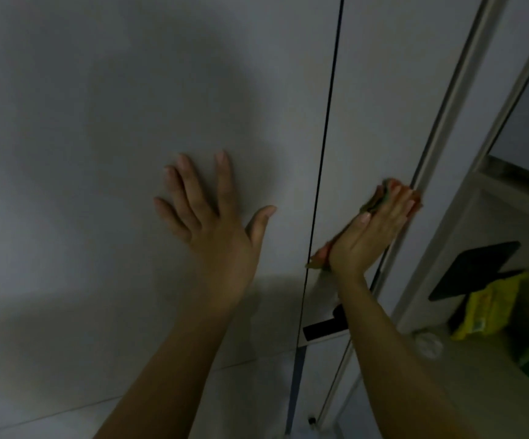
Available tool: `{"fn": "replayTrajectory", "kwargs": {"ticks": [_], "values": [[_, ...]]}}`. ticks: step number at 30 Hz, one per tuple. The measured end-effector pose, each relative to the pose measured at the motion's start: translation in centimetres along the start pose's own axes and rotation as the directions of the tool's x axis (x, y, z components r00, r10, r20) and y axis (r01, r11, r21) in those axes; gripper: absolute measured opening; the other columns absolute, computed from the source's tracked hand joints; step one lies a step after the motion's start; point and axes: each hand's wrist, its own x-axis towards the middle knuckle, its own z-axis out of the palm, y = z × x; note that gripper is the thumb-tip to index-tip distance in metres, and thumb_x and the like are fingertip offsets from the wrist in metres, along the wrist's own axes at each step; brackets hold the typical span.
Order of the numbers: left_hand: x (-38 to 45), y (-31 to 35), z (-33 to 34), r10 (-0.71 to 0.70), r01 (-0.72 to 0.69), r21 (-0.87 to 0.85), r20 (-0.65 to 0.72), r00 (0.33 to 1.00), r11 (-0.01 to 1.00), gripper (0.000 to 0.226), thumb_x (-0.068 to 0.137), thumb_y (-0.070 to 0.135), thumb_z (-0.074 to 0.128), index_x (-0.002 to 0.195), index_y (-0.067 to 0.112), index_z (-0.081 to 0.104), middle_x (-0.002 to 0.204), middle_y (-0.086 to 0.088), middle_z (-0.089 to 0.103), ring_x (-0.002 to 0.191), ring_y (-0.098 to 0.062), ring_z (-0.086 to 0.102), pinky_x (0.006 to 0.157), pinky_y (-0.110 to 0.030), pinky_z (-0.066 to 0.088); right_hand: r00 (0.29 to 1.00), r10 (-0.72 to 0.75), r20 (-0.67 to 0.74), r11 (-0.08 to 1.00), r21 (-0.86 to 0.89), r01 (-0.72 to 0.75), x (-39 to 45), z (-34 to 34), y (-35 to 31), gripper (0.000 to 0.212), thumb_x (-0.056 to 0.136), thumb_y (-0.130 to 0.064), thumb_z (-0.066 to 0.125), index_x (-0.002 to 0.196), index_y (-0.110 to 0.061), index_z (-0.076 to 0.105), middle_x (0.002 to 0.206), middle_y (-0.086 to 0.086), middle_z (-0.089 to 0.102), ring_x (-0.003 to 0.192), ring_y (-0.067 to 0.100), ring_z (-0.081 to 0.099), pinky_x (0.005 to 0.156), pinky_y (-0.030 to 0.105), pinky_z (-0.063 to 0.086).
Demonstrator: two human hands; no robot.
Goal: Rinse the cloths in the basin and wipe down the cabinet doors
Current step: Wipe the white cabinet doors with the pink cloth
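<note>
The soft, crumpled orange-and-green cloth (380,198) sat pinned flat against the narrow pale-grey cabinet door (367,122), near that door's right edge, under the right hand (367,236). Its fingers (399,198) lay straight and together, pressing rather than curling round it. The cloth looked light, limp and probably damp, so it would bunch and slide unless held under a flat palm; a broad press through its middle seemed the best hold. The left hand (212,217) rested open on the wide matt grey cabinet door (130,106), fingers spread, holding nothing. Both doors appeared smooth, hard and flat, split by 1 thin dark seam. In the dim recess to the right hung a yellow cloth (488,305), possibly from a black hook.
</note>
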Motion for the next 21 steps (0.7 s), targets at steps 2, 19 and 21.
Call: {"fn": "replayTrajectory", "kwargs": {"ticks": [2, 19, 21], "values": [[0.0, 0.2, 0.1, -0.001, 0.002, 0.005, -0.009, 1.0, 1.0, 0.084, 0.091, 0.065, 0.047, 0.15, 0.014, 0.017, 0.15, -0.031, 0.011, 0.139, -0.046, 0.004, 0.113, -0.061, 0.002, 0.984, 0.178, 0.0, 0.983, 0.052, -0.178, -1.2, 0.5, -1.4, 0.066, 0.101, -0.046, 0.002, 0.149, -0.002, 0.012, 0.156, 0.02, 0.013, 0.146, 0.029, 0.008, 0.119, 0.045, 0.0], [0.2, 1.0, -0.2, -0.034, 0.033, -0.01, -0.039, 0.999, 0.999, 0.094, 0.082, 0.062, 0.063, 0.146, 0.002, 0.028, 0.146, -0.042, 0.019, 0.137, -0.05, 0.008, 0.112, -0.062, 0.003, 0.852, 0.524, 0.006, 0.848, 0.095, -0.522, -10.3, 4.0, 0.1, 0.065, 0.1, -0.052, 0.004, 0.148, -0.008, 0.011, 0.154, 0.025, 0.014, 0.144, 0.036, 0.009, 0.113, 0.064, 0.01], [-0.2, 1.6, -0.4, -0.037, 0.037, -0.027, 0.013, 0.999, 0.999, 0.097, 0.081, 0.062, 0.064, 0.146, -0.001, 0.026, 0.147, -0.041, 0.016, 0.138, -0.052, 0.008, 0.112, -0.06, 0.002, 0.836, 0.549, -0.013, 0.832, 0.109, -0.545, -11.0, 3.8, -0.5, 0.062, 0.099, -0.053, 0.003, 0.145, -0.012, 0.007, 0.155, 0.022, 0.012, 0.144, 0.032, 0.006, 0.116, 0.058, 0.005]]}}
